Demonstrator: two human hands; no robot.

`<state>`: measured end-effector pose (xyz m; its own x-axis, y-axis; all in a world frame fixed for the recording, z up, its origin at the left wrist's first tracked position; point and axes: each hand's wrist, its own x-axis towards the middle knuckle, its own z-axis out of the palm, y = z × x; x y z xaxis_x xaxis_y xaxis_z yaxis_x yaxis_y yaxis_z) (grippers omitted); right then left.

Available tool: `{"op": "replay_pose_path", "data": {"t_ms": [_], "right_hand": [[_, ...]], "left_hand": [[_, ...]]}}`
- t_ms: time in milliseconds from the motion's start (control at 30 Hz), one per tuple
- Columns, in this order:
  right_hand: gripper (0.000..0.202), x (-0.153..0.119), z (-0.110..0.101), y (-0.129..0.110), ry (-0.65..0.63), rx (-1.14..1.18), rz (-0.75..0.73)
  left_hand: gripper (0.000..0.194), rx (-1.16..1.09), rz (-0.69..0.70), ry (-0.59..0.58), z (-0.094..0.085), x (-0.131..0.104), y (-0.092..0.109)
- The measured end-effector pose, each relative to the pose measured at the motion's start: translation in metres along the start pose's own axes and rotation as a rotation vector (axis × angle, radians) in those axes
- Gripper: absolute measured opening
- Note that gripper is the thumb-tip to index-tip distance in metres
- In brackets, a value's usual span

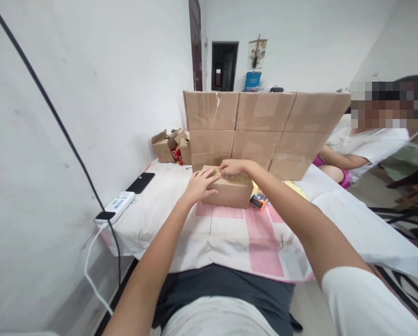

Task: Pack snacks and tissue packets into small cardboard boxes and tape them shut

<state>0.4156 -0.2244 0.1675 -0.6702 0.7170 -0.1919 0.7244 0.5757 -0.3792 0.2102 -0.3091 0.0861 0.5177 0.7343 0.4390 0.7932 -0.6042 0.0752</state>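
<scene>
A closed cardboard box [227, 193] sits on the cloth-covered table in front of me, with shiny tape across its top. My left hand [202, 185] lies on the box's left end, fingers stretched out over the top and the near edge. Curled together at the top, near the left end, are the fingers of my right hand [235, 167]; what is between them, if anything, is too small to make out. Just right of the box lies a small orange, blue and black item [258, 201], partly hidden by my right forearm.
A wall of stacked, taped cardboard boxes [258, 133] stands right behind. Open cartons [165, 147] are at the back left. A black phone [141, 182] and a white power strip [119, 206] lie along the left edge. Another person [370, 144] sits at the right.
</scene>
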Motion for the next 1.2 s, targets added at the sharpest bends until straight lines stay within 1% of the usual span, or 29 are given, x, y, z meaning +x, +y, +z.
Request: {"op": "replay_pose_path", "data": {"t_ms": [100, 333, 467, 533, 633, 733, 800, 900, 1000, 1067, 1133, 1200], "right_hand": [[0.016, 0.001, 0.006, -0.001, 0.049, -0.028, 0.022], [0.014, 0.0, 0.018, -0.004, 0.151, -0.067, 0.099], [0.012, -0.004, 0.021, 0.002, 0.237, -0.079, 0.144], [0.017, -0.009, 0.023, 0.007, 0.291, -0.073, 0.156], [0.032, -0.017, 0.026, 0.016, 0.338, -0.045, 0.158], [0.058, -0.022, 0.028, 0.021, 0.313, -0.028, 0.212], [0.068, -0.022, 0.028, 0.02, 0.287, -0.036, 0.267], [0.066, -0.021, 0.027, 0.016, 0.269, -0.06, 0.316], [0.065, -0.021, 0.03, 0.006, 0.287, -0.081, 0.358], [0.069, -0.023, 0.034, -0.004, 0.347, -0.111, 0.399], [0.071, -0.029, 0.036, -0.015, 0.442, -0.159, 0.435], [0.066, -0.045, 0.032, -0.026, 0.59, -0.197, 0.429]], "left_hand": [[0.059, -0.02, -0.004, 0.013, 0.001, -0.001, 0.001], [0.058, -0.04, -0.017, -0.001, 0.003, -0.001, 0.002], [0.054, -0.052, -0.014, 0.008, 0.002, -0.002, 0.004], [0.053, -0.067, -0.01, 0.018, 0.002, -0.003, 0.005], [0.053, -0.089, 0.003, 0.019, 0.001, -0.001, 0.006], [0.05, -0.113, 0.031, 0.013, 0.0, 0.0, 0.007], [0.048, -0.119, 0.043, 0.016, -0.001, 0.001, 0.008], [0.047, -0.113, 0.039, 0.015, 0.0, 0.001, 0.008], [0.045, -0.102, 0.025, 0.022, 0.002, 0.002, 0.01], [0.043, -0.094, 0.009, 0.035, 0.001, 0.002, 0.015], [0.04, -0.088, -0.007, 0.068, -0.006, -0.001, 0.027], [0.034, -0.096, -0.01, 0.158, -0.018, -0.009, 0.044]]}}
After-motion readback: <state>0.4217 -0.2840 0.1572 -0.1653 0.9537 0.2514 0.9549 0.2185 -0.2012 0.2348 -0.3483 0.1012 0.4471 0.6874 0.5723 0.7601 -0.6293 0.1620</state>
